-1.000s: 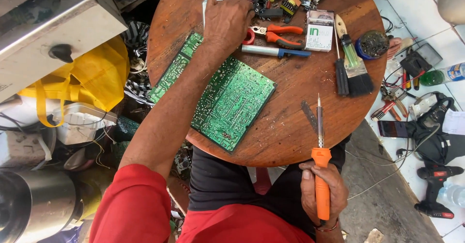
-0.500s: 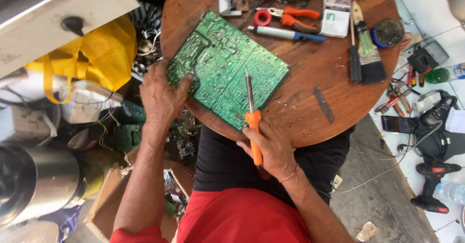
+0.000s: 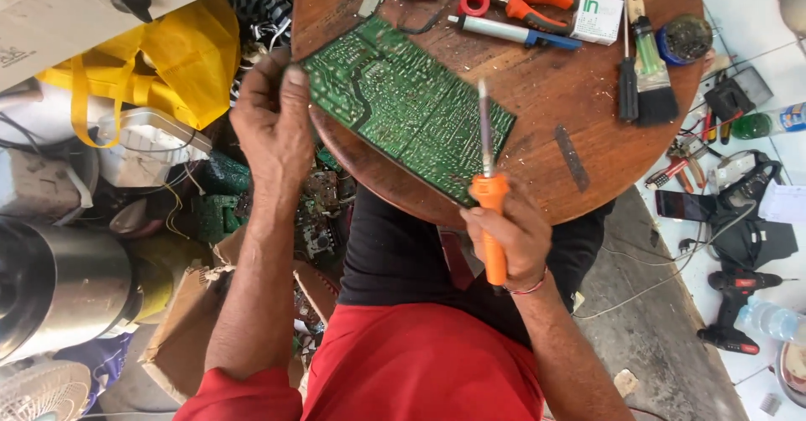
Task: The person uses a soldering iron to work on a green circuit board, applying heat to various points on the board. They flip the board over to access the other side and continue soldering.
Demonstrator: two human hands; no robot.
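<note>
The left hand [image 3: 270, 127] pinches one end of the green circuit board [image 3: 407, 106], thumb on top. The right hand [image 3: 510, 240] is closed around the orange handle of a soldering iron [image 3: 489, 193], its metal tip over the board. The board lies on the round wooden table [image 3: 546, 127]. Past the board lie a paintbrush [image 3: 651, 64], orange pliers [image 3: 527, 0] and a red tape roll [image 3: 474, 2].
</note>
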